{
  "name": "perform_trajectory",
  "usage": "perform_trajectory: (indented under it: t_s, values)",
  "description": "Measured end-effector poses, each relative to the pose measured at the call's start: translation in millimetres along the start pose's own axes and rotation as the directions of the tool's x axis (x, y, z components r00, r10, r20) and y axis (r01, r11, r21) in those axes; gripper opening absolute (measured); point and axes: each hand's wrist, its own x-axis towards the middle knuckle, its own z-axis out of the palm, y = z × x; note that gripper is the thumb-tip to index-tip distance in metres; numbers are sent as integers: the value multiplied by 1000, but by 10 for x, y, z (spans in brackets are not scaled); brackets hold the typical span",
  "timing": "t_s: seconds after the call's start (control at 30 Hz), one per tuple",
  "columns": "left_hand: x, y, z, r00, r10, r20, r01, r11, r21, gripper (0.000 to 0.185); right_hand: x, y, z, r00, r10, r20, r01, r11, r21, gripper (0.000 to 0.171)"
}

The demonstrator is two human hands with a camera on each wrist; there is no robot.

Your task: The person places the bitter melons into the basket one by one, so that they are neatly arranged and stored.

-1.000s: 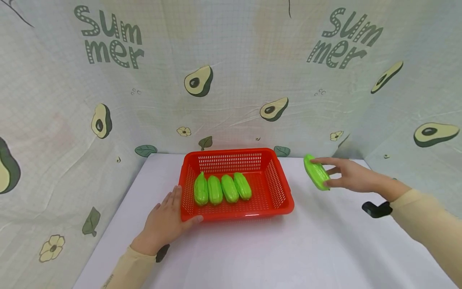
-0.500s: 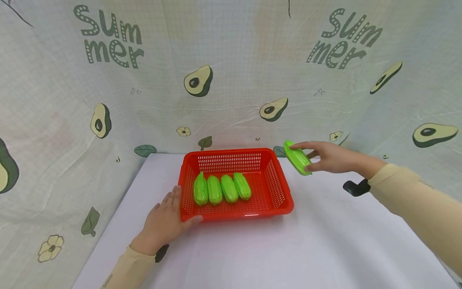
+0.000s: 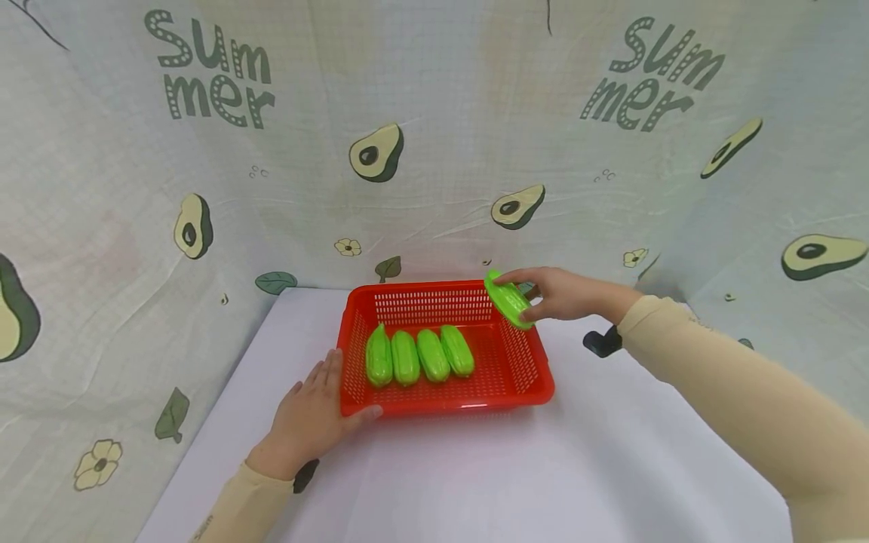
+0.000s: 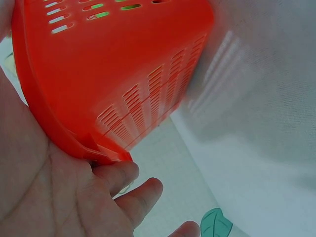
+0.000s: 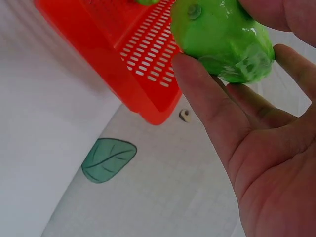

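Four green toy cucumbers (image 3: 419,355) already lie side by side in the red basket (image 3: 523,354). One more green cucumber (image 3: 508,299) is not in yet. The right hand (image 3: 566,294) pinches it in its grip, up in the air over the basket's far right corner. The left hand (image 3: 308,418) lies flat on the white tabletop (image 3: 516,467), fingers spread, touching the basket's near left corner.

A basket (image 3: 536,381) is sitting on the table (image 3: 475,475), near the backdrop (image 3: 434,151) behind it. Four gourds (image 3: 419,356) are lying side by side in its left half. The left hand (image 3: 308,418) is resting at its near left corner. The right hand (image 3: 566,294) is holding a fifth gourd (image 3: 508,300) over the far right corner.
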Motion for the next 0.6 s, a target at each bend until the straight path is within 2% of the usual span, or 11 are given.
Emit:
perform_trajectory:
  t_s: [0.17,0.23,0.37,0.6]
  values:
    - [1,5,-11,1000,2,2,-2,1000,2,124,184,-34,91,1000,21,22,-20,998,-60,67]
    - [0,3,-13,1000,2,0,-2,1000,1,124,257,-43,123,1000,6,25,-3,997,-83,67]
    - [-5,1,-21,1000,1,-2,-1,1000,-7,123,393,-48,192,999,-19,50,22,997,-71,67]
    - [-4,1,-29,1000,-2,4,2,1000,-7,123,563,-18,330,996,34,85,-30,999,-41,68]
